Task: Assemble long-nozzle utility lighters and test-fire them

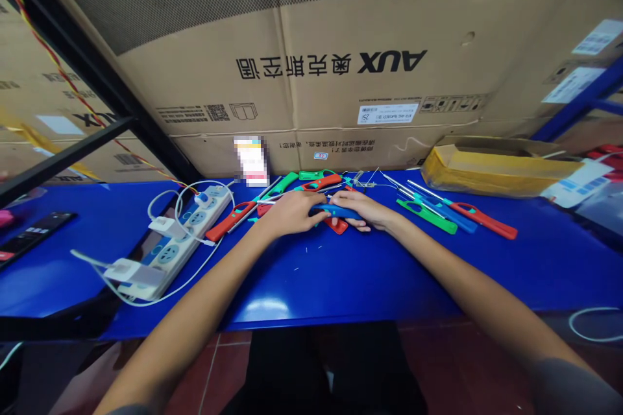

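Blue handle (339,210) is up in both hands, over the middle of the tabletop (272,279), lying roughly crosswise. Left hand (293,211) is closed on its left end, thumb along the near side. Right hand (363,209) wraps the right part, some fingers showing below it. So grip state: both narrow, both on the same blue handle. Can't tell how hard either one presses; far side hidden by the fingers.

Risks, my read: handle looks smooth and is held near its ends, so uneven pressure could twist it or let it slip out. If it drops, it would likely land on the red handle (337,225) just under the hands and mix with the pile. Small thin metal parts (363,180) sit just beyond the right hand; a careless knuckle could scatter them. White cable (187,285) loops near the left forearm; a wide elbow swing might snag it and tug the power strip (195,227).

Further out: red lighter (228,222) with green trigger to the left, green handle (283,185) behind the left hand. Right of the hands, well apart: green lighter (431,216), blue lighter (457,215), red lighter-like piece (487,220), side by side. Carton (311,19) stands behind everything.
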`<act>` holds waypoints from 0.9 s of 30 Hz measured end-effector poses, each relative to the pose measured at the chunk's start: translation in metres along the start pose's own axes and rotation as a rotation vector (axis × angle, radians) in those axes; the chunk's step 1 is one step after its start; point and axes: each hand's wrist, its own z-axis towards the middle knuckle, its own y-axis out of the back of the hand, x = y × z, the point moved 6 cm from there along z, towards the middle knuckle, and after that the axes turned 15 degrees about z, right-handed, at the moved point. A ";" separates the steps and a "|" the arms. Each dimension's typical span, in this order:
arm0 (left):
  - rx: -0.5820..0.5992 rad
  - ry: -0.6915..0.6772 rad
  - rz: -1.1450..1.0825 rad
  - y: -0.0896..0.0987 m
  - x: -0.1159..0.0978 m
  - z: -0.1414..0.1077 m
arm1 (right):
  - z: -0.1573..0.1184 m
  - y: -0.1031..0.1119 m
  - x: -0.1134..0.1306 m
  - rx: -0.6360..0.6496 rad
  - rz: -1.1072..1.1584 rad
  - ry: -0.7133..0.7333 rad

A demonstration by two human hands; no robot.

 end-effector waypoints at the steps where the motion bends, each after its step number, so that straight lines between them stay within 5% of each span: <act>1: 0.001 -0.004 0.003 0.001 -0.002 0.000 | 0.000 -0.001 0.000 0.008 -0.013 0.004; 27: -0.064 0.013 0.044 -0.007 -0.009 0.001 | 0.007 0.005 -0.005 -0.085 -0.059 0.095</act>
